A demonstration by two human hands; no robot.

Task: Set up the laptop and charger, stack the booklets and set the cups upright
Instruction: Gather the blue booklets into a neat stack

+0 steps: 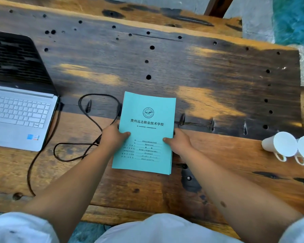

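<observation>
A stack of teal booklets point(147, 120) lies in the middle of the wooden table point(218, 81). My left hand point(112, 135) grips its left edge, thumb on the cover. My right hand point(179, 141) grips the right edge the same way. An open silver laptop point(19, 116) with a dark screen stands at the left. A black charger cable point(88, 116) runs from the laptop's right side, loops on the table and passes under the booklets and my left hand. Two white cups point(281, 144) lie on their sides at the right edge.
The table is dark, worn wood with many holes and cracks. Beyond its far right corner there is a teal floor point(295, 20). The cable also trails over the table's front edge at the left point(31, 181).
</observation>
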